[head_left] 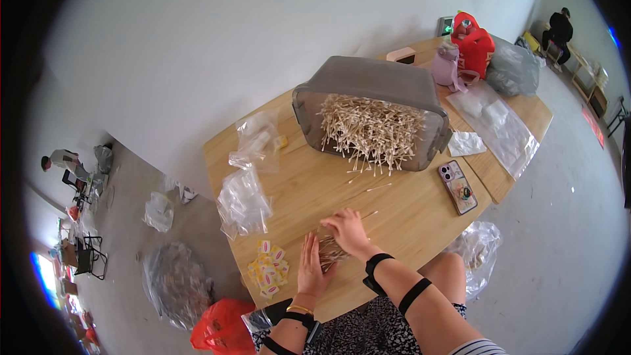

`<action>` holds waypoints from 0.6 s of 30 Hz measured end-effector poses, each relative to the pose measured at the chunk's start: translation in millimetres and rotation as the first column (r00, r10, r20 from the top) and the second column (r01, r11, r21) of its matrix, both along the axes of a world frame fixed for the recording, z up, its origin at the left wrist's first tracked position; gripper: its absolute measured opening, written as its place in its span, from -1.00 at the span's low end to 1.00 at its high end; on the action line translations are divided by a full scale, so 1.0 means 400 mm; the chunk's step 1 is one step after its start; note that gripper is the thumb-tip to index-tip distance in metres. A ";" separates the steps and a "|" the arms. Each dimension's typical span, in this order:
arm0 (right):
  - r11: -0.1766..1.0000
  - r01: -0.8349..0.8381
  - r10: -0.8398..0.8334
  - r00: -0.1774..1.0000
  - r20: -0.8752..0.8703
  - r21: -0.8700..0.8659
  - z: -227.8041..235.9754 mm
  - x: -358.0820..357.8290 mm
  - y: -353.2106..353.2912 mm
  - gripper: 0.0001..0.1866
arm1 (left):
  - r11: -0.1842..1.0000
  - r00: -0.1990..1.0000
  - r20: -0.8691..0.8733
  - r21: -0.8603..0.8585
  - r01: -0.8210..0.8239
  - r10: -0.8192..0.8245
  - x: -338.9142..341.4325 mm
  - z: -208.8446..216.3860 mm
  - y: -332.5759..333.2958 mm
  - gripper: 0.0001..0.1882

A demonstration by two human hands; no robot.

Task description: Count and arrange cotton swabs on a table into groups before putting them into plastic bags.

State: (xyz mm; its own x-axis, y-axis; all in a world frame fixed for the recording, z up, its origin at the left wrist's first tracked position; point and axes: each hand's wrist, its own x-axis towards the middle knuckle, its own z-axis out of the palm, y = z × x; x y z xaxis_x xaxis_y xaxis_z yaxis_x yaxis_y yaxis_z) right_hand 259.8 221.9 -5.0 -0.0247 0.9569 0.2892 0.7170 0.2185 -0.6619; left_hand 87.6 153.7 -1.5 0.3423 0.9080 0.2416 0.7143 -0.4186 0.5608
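A loose bundle of cotton swabs (330,250) lies near the table's front edge, between my two hands. My left hand (311,269) is around the bundle's left and near side, fingers stretched along it and thumb across the near end. My right hand (349,231) is at the far end of the bundle, its fingers bent and drawn together; what they pinch is hidden. Just past the right hand, one swab's tip pokes out. Beyond them, a grey translucent bin (368,73) rests on its side, with a heap of cotton swabs (371,128) spilling toward me.
Left on the table are clear plastic bags (243,202) and small yellow-and-white packets (268,268). On the right lie a phone (457,187), a white paper (467,144) and a flat plastic bag (503,128). A lilac bottle (446,66) and red bag (474,49) stand behind.
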 end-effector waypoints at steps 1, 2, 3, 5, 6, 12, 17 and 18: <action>0.982 -0.186 0.187 0.982 0.009 -0.021 0.005 -0.019 -0.009 -0.78 | 1.000 1.000 0.008 0.005 0.008 -0.008 -0.002 0.000 0.001 -0.05; 0.981 -0.192 0.192 0.981 0.011 -0.024 0.011 -0.022 -0.015 -0.78 | 1.000 1.000 0.016 0.010 0.017 -0.017 -0.005 -0.002 0.001 -0.04; 0.968 -0.249 0.249 0.964 -0.093 0.007 0.015 -0.020 -0.023 -0.78 | 1.000 1.000 0.019 0.007 0.012 -0.012 -0.008 -0.005 -0.002 -0.04; 0.951 -0.307 0.310 0.932 -0.187 0.042 0.038 0.012 -0.038 -0.78 | 0.999 1.000 -0.009 0.043 0.003 -0.002 -0.013 -0.005 -0.004 -0.05; 0.982 -0.190 0.191 0.970 -0.153 0.020 0.050 0.052 -0.043 -0.76 | 0.999 1.000 -0.006 0.041 -0.007 0.007 -0.020 -0.004 -0.004 -0.05; 0.991 -0.134 0.134 0.991 0.023 0.018 0.035 0.173 -0.084 -0.58 | 0.999 0.997 -0.062 0.007 0.035 -0.034 -0.012 0.018 0.005 -0.11; 0.973 -0.229 0.229 0.973 0.000 0.004 0.019 0.149 -0.109 -0.56 | 0.998 0.952 -0.304 0.053 0.043 -0.024 0.000 0.025 0.004 -0.17; 0.973 -0.230 0.230 0.973 0.001 0.005 0.018 0.154 -0.113 -0.56 | 0.998 0.953 -0.303 0.055 0.042 -0.024 0.001 0.025 0.004 -0.17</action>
State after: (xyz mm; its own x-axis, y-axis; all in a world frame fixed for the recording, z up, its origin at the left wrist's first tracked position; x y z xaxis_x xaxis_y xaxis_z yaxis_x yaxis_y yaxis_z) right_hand 321.2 176.6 2.1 -0.2439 0.9242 0.2940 0.6478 0.3808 -0.6597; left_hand 88.2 155.1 8.6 0.4372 0.8820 0.1761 0.8317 -0.4710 0.2940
